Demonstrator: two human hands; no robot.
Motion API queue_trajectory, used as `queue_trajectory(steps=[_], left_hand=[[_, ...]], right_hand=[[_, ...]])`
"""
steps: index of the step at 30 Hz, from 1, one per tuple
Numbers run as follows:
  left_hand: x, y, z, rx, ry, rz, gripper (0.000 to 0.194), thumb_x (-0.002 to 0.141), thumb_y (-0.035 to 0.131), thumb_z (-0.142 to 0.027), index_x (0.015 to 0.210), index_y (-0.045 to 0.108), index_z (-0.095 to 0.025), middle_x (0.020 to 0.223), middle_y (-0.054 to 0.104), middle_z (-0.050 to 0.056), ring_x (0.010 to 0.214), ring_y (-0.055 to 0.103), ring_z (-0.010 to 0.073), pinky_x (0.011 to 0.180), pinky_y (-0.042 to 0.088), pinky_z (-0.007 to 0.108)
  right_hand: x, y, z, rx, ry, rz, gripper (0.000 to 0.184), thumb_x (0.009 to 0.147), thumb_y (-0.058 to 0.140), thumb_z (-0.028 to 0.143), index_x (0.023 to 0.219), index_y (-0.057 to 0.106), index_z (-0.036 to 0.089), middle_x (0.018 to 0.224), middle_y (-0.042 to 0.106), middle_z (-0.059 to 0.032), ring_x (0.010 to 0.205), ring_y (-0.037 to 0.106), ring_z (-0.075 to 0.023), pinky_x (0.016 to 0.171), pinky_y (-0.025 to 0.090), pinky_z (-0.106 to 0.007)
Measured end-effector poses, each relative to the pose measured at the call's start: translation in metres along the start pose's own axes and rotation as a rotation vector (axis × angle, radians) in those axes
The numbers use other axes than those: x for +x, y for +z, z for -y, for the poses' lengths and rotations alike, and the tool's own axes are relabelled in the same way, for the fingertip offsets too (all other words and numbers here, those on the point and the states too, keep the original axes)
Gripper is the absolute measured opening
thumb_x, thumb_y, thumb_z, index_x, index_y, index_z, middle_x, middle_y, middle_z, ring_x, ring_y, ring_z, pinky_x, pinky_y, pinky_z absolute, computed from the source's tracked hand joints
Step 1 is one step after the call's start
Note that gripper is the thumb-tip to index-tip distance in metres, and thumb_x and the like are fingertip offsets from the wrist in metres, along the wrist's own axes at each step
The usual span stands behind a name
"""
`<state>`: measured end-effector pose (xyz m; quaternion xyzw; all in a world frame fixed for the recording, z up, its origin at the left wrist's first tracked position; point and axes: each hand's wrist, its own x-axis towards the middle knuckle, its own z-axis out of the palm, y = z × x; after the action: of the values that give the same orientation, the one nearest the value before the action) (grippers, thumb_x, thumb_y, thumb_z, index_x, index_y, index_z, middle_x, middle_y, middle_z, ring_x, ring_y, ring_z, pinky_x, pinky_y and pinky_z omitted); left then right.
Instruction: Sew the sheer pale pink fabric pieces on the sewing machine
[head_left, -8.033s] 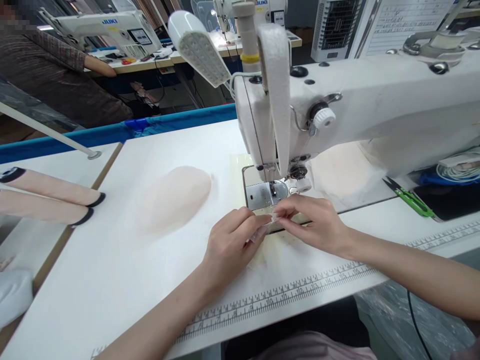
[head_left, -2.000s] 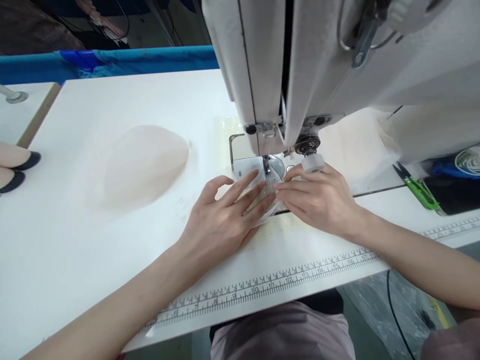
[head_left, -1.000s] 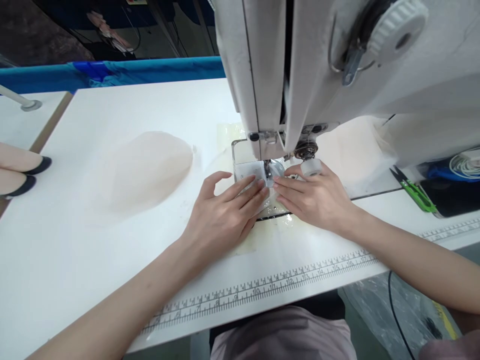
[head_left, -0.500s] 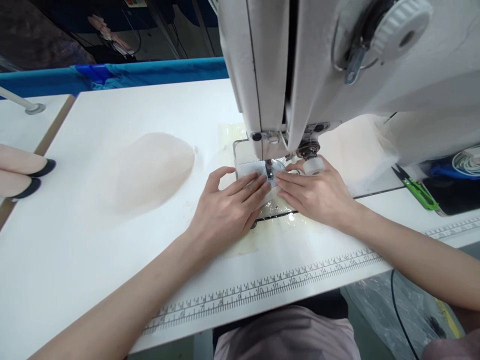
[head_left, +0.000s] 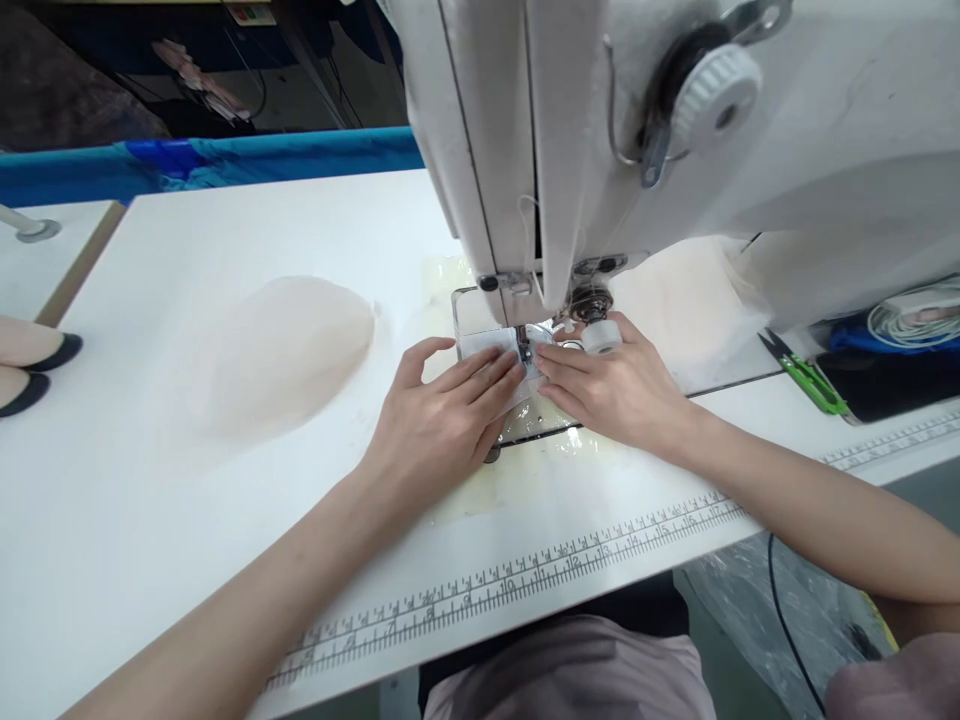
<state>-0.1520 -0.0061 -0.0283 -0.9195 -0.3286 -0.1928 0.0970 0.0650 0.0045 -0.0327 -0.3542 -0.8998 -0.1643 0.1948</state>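
My left hand [head_left: 444, 412] lies flat with fingers stretched out. Its fingertips press on a small white piece of fabric [head_left: 486, 342], left of the presser foot [head_left: 523, 342] of a sewing machine [head_left: 480, 140]. On the other side of the foot, my right hand [head_left: 619, 388] rests with its fingers extended, their tips on or beside the fabric's right part. Its thumb is partly hidden behind the white knob [head_left: 601, 337] of the machine. The needle tip is too small to make out.
A sheer beige piece [head_left: 300, 350] lies on the white table to the left, and more pale fabric [head_left: 675, 310] under the machine arm. Green thread snips [head_left: 814, 385] lie by a dark flat object [head_left: 892, 380] at right. A ruler strip [head_left: 510, 590] runs along the front edge.
The view has shifted slightly right, so everything appears farther left. Both hands keep nearly the same place at the presser foot. A loose loop of thread shows at the machine head.
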Motion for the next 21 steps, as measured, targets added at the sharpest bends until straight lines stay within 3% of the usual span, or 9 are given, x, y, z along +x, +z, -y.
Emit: queue_trajectory(steps=[6, 9, 15, 18, 20, 21], left_hand=[[0.000, 0.001, 0.000, 0.015, 0.018, -0.022, 0.030, 0.095, 0.048, -0.018, 0.123, 0.059, -0.019, 0.121, 0.067, 0.007, 0.112, 0.064, 0.0230, 0.102, 0.040, 0.049], [-0.001, 0.002, 0.000, 0.019, 0.013, -0.050, 0.030, 0.094, 0.053, -0.027, 0.122, 0.060, -0.018, 0.119, 0.067, 0.009, 0.112, 0.064, 0.0241, 0.103, 0.040, 0.049], [-0.004, -0.002, -0.001, 0.042, -0.069, 0.050, 0.060, 0.093, 0.044, -0.054, 0.131, 0.052, -0.008, 0.133, 0.057, 0.019, 0.123, 0.055, 0.0323, 0.105, 0.037, 0.053], [-0.005, -0.009, -0.002, 0.109, -0.070, -0.009, 0.045, 0.093, 0.046, -0.052, 0.115, 0.062, -0.016, 0.107, 0.072, 0.012, 0.089, 0.069, 0.0282, 0.084, 0.046, 0.048], [-0.005, -0.013, -0.002, 0.142, -0.070, -0.091, 0.023, 0.094, 0.051, -0.039, 0.098, 0.065, -0.021, 0.078, 0.073, 0.004, 0.063, 0.066, 0.0206, 0.068, 0.044, 0.040], [-0.004, -0.014, -0.001, 0.146, -0.064, -0.124, 0.015, 0.093, 0.053, -0.031, 0.093, 0.065, -0.021, 0.072, 0.071, 0.001, 0.060, 0.064, 0.0189, 0.064, 0.043, 0.038]], right_hand=[[-0.001, 0.002, 0.000, -0.009, -0.005, 0.010, 0.026, 0.098, 0.048, 0.026, 0.103, 0.071, 0.015, 0.107, 0.073, -0.0028, 0.100, 0.061, -0.0204, 0.092, 0.037, -0.039], [-0.001, 0.003, 0.000, 0.005, -0.001, 0.012, 0.024, 0.096, 0.050, 0.026, 0.102, 0.071, 0.016, 0.108, 0.073, -0.0034, 0.098, 0.062, -0.0205, 0.093, 0.037, -0.039], [-0.001, 0.002, -0.001, -0.008, 0.001, -0.034, 0.023, 0.095, 0.048, 0.019, 0.097, 0.071, 0.017, 0.105, 0.074, -0.0022, 0.095, 0.061, -0.0189, 0.095, 0.037, -0.037], [-0.001, -0.001, 0.003, 0.019, 0.006, -0.083, 0.031, 0.089, 0.043, 0.004, 0.092, 0.070, 0.018, 0.099, 0.074, -0.0007, 0.089, 0.061, -0.0166, 0.089, 0.040, -0.035], [-0.001, -0.004, 0.009, 0.079, 0.001, -0.123, 0.034, 0.086, 0.042, -0.001, 0.087, 0.069, 0.019, 0.090, 0.074, 0.0003, 0.084, 0.062, -0.0153, 0.082, 0.042, -0.033], [-0.002, -0.005, 0.012, 0.122, -0.007, -0.137, 0.034, 0.086, 0.041, -0.001, 0.086, 0.069, 0.019, 0.088, 0.073, 0.0005, 0.083, 0.062, -0.0147, 0.079, 0.043, -0.031]])
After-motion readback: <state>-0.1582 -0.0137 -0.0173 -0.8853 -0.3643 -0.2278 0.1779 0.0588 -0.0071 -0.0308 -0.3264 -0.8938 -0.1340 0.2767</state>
